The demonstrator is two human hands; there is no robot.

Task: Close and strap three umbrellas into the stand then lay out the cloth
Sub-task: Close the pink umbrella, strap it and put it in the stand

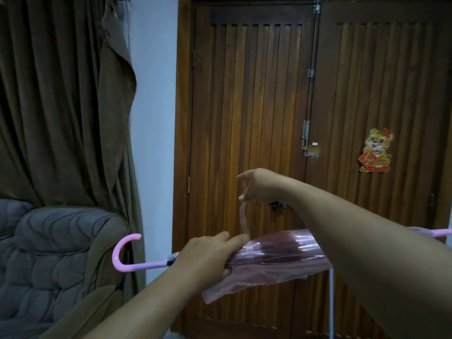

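A closed, see-through pink umbrella [276,255] lies level in front of me, its curved pink handle [123,253] pointing left and its pink tip [437,232] poking out past my right forearm. My left hand [205,258] grips the folded canopy near the handle end. Above it, my right hand [259,185] pinches the thin clear strap [244,221] and holds it pulled straight up from the canopy. A loose flap of canopy hangs below the umbrella. No stand or cloth can be made out for certain.
A brown wooden double door [256,94] with a tiger sticker [376,150] fills the wall ahead. Brown curtains [61,94] hang at the left over a grey padded sofa [49,253]. A thin white pole [331,302] stands under the umbrella.
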